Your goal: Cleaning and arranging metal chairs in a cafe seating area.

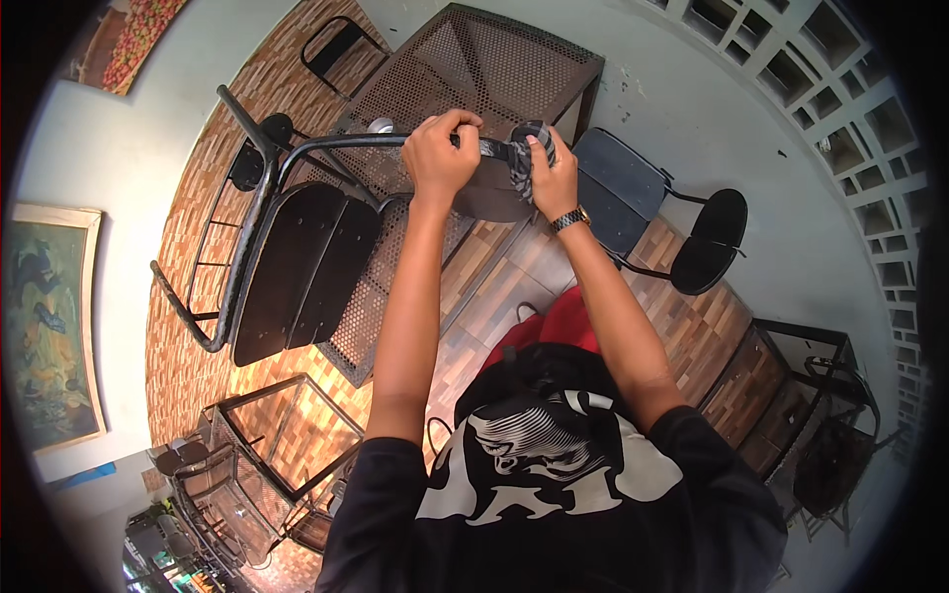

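Note:
A black metal-framed chair with a slatted dark seat [296, 274] lies tipped over on a perforated metal table [445, 67]. My left hand [442, 156] is closed around the chair's bent tube [341, 141], well out from the seat. Farther right along that tube, my right hand [554, 178] holds a grey-and-black patterned cloth [521, 174] bunched against the metal. Beneath the two hands hangs a dark rounded panel [493, 196], partly hidden, which looks like the chair's backrest. A watch [571, 219] circles my right wrist.
Another dark slatted chair [619, 189] stands at the table's right side. A small round metallic object [381, 125] sits on the table behind the tube. Lower left are a metal-framed table [296, 430] and more chairs [215, 489]. A further chair [834, 459] stands lower right.

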Tool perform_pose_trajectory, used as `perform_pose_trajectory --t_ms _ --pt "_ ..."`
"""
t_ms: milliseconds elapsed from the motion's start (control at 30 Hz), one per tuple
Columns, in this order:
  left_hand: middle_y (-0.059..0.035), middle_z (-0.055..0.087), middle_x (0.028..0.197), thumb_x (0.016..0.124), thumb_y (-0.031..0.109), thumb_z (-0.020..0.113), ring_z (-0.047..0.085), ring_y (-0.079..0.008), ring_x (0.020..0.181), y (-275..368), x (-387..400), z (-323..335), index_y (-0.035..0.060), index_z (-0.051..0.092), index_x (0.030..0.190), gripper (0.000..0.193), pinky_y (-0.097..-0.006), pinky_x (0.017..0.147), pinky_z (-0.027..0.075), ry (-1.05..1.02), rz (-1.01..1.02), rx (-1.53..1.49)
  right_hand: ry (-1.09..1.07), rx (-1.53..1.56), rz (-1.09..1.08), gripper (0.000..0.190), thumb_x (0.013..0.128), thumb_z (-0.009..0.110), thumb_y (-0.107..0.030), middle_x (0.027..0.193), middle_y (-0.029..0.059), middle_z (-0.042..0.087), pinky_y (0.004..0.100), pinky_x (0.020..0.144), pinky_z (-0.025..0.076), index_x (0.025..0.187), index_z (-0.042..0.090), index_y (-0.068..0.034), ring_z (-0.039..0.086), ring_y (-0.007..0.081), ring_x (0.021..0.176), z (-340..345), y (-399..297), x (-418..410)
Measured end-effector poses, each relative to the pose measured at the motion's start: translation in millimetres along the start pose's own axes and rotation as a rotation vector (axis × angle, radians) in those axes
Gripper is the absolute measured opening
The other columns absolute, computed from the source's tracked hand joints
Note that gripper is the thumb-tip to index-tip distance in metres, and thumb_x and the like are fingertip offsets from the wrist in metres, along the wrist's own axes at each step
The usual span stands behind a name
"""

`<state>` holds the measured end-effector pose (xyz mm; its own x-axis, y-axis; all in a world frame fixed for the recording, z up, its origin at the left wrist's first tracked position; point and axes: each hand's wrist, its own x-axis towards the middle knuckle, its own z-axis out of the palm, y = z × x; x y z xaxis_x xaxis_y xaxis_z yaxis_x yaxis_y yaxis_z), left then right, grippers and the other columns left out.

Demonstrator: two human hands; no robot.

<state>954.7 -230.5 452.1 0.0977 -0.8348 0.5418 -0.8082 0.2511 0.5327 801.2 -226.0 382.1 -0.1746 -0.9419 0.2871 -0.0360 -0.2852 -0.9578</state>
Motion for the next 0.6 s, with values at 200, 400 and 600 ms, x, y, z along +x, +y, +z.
perform_pose_trajectory --t_ms 200,400,600 --pt "-0.0082 0.07 0.072 0.081 0.014 0.057 0.067 -0.0298 0.068 5 0 14 0.0123 0.075 0.079 0.018 -0.0404 0.062 0.052 -0.01 -0.024 -0.02 -0.026 -0.135 0.123 0.036 0.097 0.059 -0.033 0.091 0.0199 0.072 0.0391 0.076 0.052 0.109 0.065 0.0 0.071 0.0308 0.085 -18 38 5" --pt "-0.0089 0.07 0.072 0.082 0.016 0.057 0.067 -0.0309 0.067 -3 4 1 0.0121 0.075 0.079 0.018 -0.0422 0.061 0.052 -0.006 -0.027 0.01 -0.167 -0.272 0.052 0.038 0.094 0.062 -0.04 0.092 0.0192 0.069 0.0485 0.078 0.05 0.107 0.065 -0.004 0.064 0.0416 0.089 9 -38 9" --pt "-0.014 0.067 0.071 0.083 0.014 0.056 0.065 -0.0352 0.07 -8 3 0 0.0097 0.075 0.082 0.019 -0.0452 0.061 0.049 0.041 -0.025 -0.007 -0.166 -0.302 -0.19 0.034 0.095 0.062 -0.038 0.095 0.0164 0.07 0.0457 0.076 0.052 0.105 0.067 -0.005 0.065 0.0395 0.088 25 -51 17"
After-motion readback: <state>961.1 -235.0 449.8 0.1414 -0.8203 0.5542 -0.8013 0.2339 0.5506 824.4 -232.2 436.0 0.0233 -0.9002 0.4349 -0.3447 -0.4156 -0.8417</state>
